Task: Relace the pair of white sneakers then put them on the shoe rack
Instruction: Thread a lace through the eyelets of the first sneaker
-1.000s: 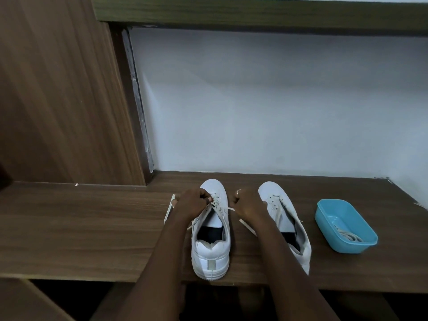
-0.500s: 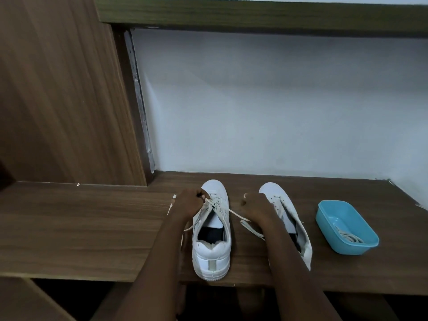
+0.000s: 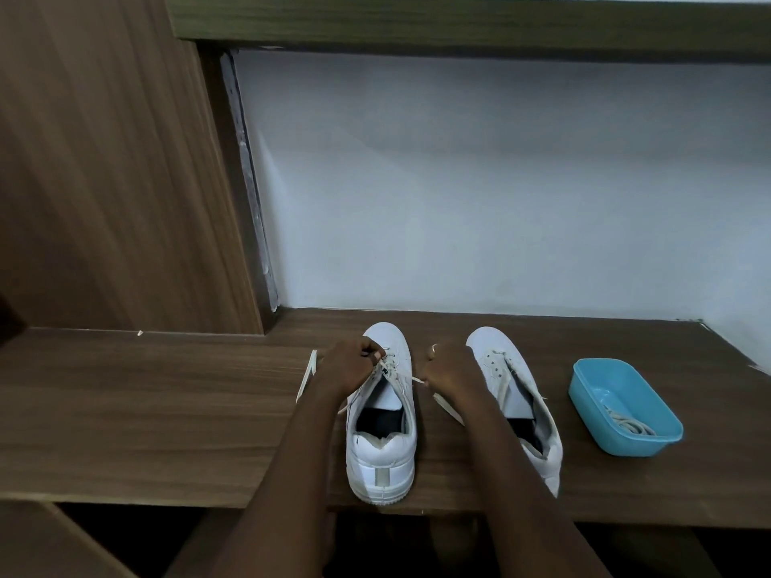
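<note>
Two white sneakers stand side by side on a wooden shelf [image 3: 146, 415], toes toward the wall. Over the left sneaker [image 3: 381, 448] my left hand [image 3: 348, 367] pinches the cream lace [image 3: 309, 373] at the eyelets; one loose end trails left on the wood. My right hand [image 3: 448, 371] grips the other end of that lace just right of the shoe, pulled taut. The right sneaker [image 3: 507, 371] lies beyond my right forearm with no lace in its eyelets; its heel is partly hidden by the arm.
A light blue plastic tub [image 3: 623, 404] sits to the right with a coiled lace [image 3: 630, 425] inside. A white wall closes the back, a wooden panel [image 3: 104, 181] stands at left, and a wooden beam runs overhead.
My right hand has pulled back in toward the left sneaker, shortening the stretch of lace between hand and eyelets. My left hand stays at the eyelets.
</note>
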The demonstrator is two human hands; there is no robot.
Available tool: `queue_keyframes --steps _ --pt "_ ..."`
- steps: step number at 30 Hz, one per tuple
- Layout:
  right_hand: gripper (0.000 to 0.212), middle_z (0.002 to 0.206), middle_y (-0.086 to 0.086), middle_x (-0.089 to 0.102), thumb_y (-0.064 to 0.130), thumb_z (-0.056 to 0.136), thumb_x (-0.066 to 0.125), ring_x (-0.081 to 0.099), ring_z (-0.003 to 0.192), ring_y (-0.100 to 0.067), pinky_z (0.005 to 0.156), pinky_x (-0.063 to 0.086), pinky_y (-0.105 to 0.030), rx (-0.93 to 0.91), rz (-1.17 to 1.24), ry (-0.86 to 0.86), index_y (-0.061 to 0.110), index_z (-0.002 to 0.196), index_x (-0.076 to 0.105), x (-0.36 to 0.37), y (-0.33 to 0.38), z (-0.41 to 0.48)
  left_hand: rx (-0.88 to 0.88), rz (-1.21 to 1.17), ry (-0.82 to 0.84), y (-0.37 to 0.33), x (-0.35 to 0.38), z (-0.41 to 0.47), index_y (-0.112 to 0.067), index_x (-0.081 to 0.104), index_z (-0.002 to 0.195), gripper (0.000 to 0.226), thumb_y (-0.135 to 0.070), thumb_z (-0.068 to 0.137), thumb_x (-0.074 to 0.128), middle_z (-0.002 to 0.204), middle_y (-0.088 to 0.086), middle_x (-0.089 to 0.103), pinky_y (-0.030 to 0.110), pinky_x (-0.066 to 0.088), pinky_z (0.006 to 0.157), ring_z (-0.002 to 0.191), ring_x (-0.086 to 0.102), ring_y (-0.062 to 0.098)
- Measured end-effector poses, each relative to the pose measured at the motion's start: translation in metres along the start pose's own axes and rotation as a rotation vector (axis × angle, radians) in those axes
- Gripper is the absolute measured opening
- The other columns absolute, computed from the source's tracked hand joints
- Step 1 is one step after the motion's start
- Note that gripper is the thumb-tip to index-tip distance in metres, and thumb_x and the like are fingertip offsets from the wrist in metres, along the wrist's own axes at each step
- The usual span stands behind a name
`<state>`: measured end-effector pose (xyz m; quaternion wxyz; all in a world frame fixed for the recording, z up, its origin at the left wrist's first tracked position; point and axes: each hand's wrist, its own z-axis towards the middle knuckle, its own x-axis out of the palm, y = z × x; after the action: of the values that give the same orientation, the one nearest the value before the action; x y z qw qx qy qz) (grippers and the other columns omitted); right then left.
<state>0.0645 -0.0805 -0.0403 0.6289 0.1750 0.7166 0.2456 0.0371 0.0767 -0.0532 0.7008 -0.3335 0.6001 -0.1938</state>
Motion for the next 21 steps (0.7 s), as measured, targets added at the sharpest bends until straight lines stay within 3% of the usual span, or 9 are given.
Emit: queue_keyframes --steps 2,3,5,7,9,11,13,19,21 --pt "0.015 0.090 -0.004 0.059 0.011 0.090 0.044 0.057 0.096 -0.028 0.067 0.036 -0.027 0.034 -0.106 -0.011 0.012 0.085 0.058 -0.006 -0.007 -0.001 -0.002 -0.004 0.007 0.001 0.000 0.000 -0.016 0.071 0.102 0.019 -0.016 0.093 0.054 0.106 -0.004 0.069 0.019 0.034 0.077 0.103 0.058 0.010" --pt "0.019 0.104 -0.007 0.062 0.012 0.091 0.043 0.058 0.104 -0.028 0.069 0.037 -0.028 0.044 -0.156 -0.044 0.009 0.101 0.060 -0.010 -0.010 -0.002 -0.006 -0.008 0.016 0.001 0.000 0.000 -0.016 0.070 0.102 0.019 -0.016 0.093 0.054 0.104 -0.005 0.068 0.020 0.035 0.077 0.101 0.058 0.009" --pt "0.025 0.115 -0.009 0.062 0.010 0.091 0.044 0.059 0.107 -0.026 0.071 0.038 -0.027 0.026 -0.260 -0.053 0.008 0.111 0.059 -0.015 -0.014 -0.002 -0.007 -0.025 0.035 0.002 0.002 0.001 -0.017 0.071 0.100 0.019 -0.015 0.093 0.053 0.102 -0.004 0.068 0.021 0.038 0.078 0.100 0.059 0.010" --pt "0.019 0.115 -0.009 0.062 0.009 0.091 0.046 0.060 0.106 -0.026 0.071 0.040 -0.027 -0.010 -0.298 -0.011 0.009 0.104 0.060 -0.016 -0.011 -0.003 0.007 -0.033 0.039 0.003 0.003 0.002 -0.015 0.071 0.099 0.020 -0.011 0.093 0.052 0.104 -0.001 0.069 0.022 0.039 0.079 0.099 0.059 0.012" --pt "0.013 0.114 -0.010 0.063 0.011 0.090 0.046 0.059 0.107 -0.028 0.079 0.045 -0.031 -0.048 -0.266 0.031 0.014 0.083 0.056 -0.013 -0.006 -0.002 0.022 -0.022 0.032 0.003 0.004 0.001 -0.014 0.071 0.100 0.021 -0.009 0.093 0.052 0.105 -0.001 0.069 0.021 0.039 0.079 0.099 0.059 0.012" --pt "0.018 0.108 -0.009 0.065 0.010 0.087 0.047 0.058 0.105 -0.027 0.084 0.047 -0.032 -0.097 -0.166 0.050 0.014 0.071 0.055 -0.006 0.000 0.000 0.030 -0.016 0.024 0.002 0.005 0.001 -0.013 0.070 0.102 0.021 -0.009 0.093 0.052 0.106 -0.001 0.069 0.021 0.039 0.079 0.101 0.059 0.012" --pt "0.025 0.104 -0.006 0.067 0.007 0.086 0.050 0.059 0.101 -0.023 0.078 0.042 -0.027 -0.133 -0.050 0.049 0.018 0.063 0.049 0.004 0.007 0.001 0.029 -0.022 0.022 0.001 0.006 0.001 -0.012 0.070 0.102 0.020 -0.009 0.093 0.052 0.106 0.000 0.069 0.023 0.040 0.080 0.101 0.059 0.013" --pt "0.018 0.101 -0.003 0.067 0.006 0.085 0.055 0.061 0.098 -0.021 0.082 0.045 -0.030 -0.149 0.000 0.016 0.022 0.082 0.063 0.021 0.016 -0.001 0.036 -0.010 0.029 0.003 0.006 0.002 -0.010 0.070 0.102 0.020 -0.008 0.092 0.054 0.105 0.004 0.069 0.024 0.039 0.079 0.101 0.060 0.018" --pt "0.018 0.097 -0.004 0.067 0.007 0.085 0.055 0.061 0.097 -0.023 0.082 0.047 -0.031 -0.116 0.004 0.002 0.020 0.073 0.061 0.019 0.013 0.003 0.026 -0.015 0.036 0.004 0.007 0.002 -0.012 0.070 0.100 0.017 -0.012 0.092 0.056 0.103 0.002 0.069 0.026 0.040 0.082 0.100 0.059 0.016"
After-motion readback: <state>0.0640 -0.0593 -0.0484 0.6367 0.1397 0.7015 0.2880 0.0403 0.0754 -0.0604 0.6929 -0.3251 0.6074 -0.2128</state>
